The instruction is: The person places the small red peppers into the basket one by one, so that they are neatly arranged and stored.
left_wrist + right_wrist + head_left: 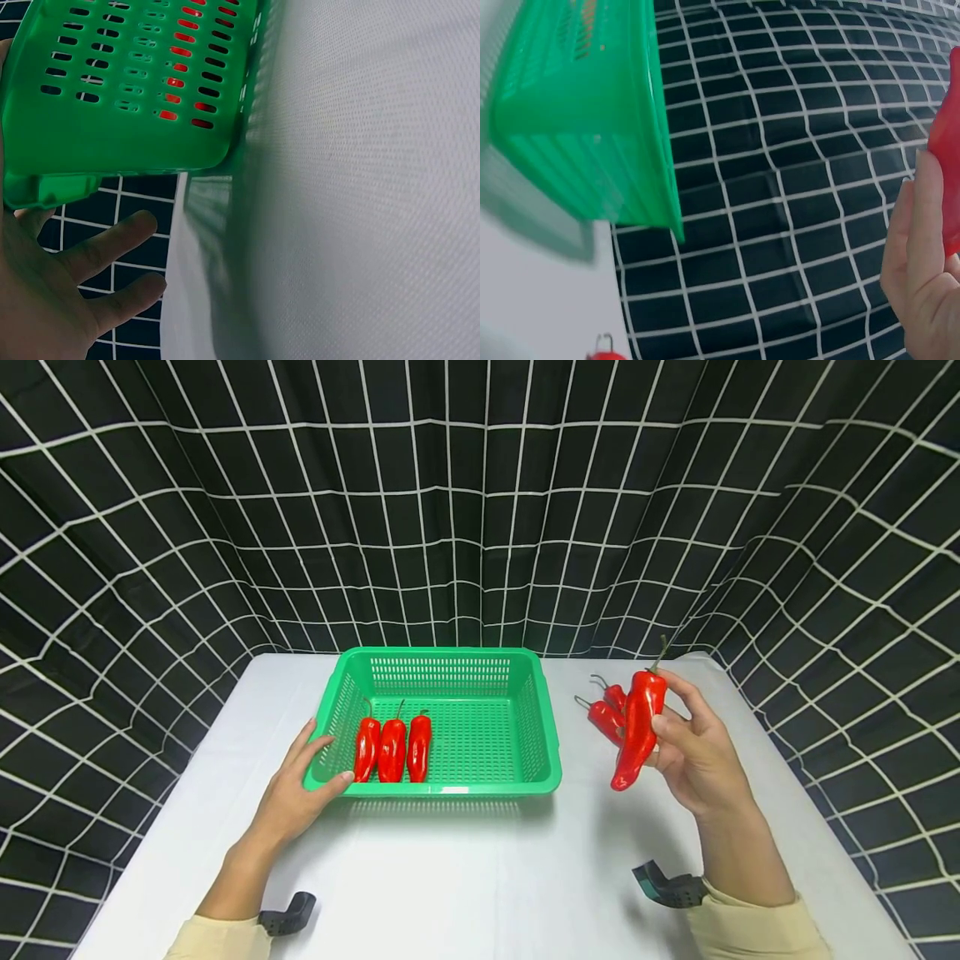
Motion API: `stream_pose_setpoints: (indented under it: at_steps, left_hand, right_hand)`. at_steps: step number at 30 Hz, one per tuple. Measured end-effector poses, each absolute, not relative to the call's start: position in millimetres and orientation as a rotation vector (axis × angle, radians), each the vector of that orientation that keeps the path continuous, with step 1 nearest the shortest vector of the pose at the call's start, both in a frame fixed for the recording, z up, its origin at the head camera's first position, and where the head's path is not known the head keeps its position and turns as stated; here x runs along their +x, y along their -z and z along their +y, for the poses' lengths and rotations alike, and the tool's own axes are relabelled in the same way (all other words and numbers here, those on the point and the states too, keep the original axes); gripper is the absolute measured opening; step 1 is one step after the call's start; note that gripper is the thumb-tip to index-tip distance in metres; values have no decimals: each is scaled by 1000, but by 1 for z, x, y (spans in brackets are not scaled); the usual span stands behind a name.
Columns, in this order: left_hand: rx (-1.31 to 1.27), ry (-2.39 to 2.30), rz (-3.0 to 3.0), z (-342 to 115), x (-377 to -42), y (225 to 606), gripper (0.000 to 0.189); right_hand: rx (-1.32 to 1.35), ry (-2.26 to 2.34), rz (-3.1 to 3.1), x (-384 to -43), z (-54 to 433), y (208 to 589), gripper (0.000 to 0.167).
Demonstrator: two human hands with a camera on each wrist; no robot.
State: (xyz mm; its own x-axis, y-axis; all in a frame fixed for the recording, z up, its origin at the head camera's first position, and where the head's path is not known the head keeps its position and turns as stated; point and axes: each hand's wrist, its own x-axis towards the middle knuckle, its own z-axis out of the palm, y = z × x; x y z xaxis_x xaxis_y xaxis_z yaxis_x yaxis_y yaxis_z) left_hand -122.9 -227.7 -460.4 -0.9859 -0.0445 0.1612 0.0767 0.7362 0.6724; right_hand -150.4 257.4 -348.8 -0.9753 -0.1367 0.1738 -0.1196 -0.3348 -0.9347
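Observation:
My right hand point(701, 756) pinches a red chili pepper point(642, 722) between thumb and fingers, above the table, its stem up and its tip down. In the right wrist view the same pepper point(946, 165) shows at the right edge, partly cut off. Two more red peppers point(604, 720) lie on the table just behind that hand. Three red peppers point(392, 752) stand side by side in the left part of a green plastic basket point(442, 790). At the basket's front left corner rests my left hand point(292, 793), thumb and index finger over the rim, other fingers point(109, 251) spread straight outside.
A white-covered table point(465, 877) carries the basket and the loose peppers. Black cloth with a white grid point(465, 502) hangs behind the table and along both sides. The gap between basket and loose peppers shows white cloth.

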Motion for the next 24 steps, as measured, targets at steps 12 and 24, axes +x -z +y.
stream_pose_setpoints:
  at_steps: [12, 24]
  left_hand:
    - [-34, 1089, -2765, -228, -123, 460, 66]
    - [-35, 1094, -2763, -228, -123, 461, 66]
  right_hand:
    - [-397, 2459, 1744, -160, 229, 354, 59]
    - [-431, 2362, 1789, -174, 204, 360, 59]
